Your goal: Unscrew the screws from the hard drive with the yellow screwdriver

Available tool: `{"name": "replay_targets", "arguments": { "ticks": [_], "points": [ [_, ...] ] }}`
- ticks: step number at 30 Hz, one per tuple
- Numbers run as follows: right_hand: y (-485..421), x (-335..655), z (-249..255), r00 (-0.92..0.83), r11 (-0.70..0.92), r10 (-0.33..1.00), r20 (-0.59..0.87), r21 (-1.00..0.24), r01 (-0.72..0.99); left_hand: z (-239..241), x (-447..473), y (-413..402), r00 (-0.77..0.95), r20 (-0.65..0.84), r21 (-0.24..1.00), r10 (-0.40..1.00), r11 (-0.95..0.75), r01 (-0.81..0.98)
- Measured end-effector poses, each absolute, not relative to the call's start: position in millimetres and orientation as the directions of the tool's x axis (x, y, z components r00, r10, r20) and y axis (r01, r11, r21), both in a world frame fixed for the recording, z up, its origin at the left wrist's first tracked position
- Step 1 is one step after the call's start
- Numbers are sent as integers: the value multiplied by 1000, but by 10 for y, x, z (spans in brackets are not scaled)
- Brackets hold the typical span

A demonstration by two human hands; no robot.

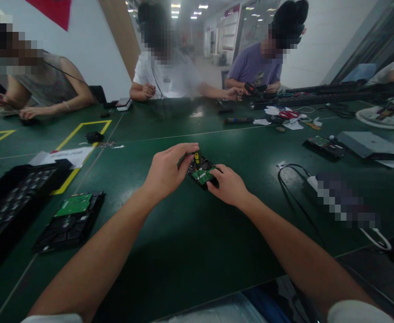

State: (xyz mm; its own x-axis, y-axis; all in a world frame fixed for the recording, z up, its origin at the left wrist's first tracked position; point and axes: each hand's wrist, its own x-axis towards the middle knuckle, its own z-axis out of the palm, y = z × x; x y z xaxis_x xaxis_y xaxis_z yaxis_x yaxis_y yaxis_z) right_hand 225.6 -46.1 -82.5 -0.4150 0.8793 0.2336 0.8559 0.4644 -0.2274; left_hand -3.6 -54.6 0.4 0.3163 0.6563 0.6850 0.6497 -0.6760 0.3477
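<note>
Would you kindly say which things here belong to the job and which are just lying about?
In use:
yellow-handled screwdriver, in left hand
hard drive, under right hand

Seemingly lying about:
black tray
grey metal box
second hard drive, perhaps related

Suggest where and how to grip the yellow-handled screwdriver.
By its handle, probably best from above: it stands near upright, handle uppermost, with the slim shaft pointing down at the green circuit board. The left hand is at the handle.
</note>
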Motion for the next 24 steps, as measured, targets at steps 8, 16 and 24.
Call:
{"name": "replay_targets", "arguments": {
  "ticks": [8,16,24],
  "points": [
    [-478,2260,-801,-415,461,883,219,-249,851,32,-2,-599,219,647,479,730,-613,628],
    [-485,2261,-794,-406,452,889,213,-255,855,-4,-5,-570,231,627,537,744,-628,564],
    [-480,2256,-808,-413,459,884,218,-240,855,39,-33,-554,307,713,337,630,-692,638]
  ]
}}
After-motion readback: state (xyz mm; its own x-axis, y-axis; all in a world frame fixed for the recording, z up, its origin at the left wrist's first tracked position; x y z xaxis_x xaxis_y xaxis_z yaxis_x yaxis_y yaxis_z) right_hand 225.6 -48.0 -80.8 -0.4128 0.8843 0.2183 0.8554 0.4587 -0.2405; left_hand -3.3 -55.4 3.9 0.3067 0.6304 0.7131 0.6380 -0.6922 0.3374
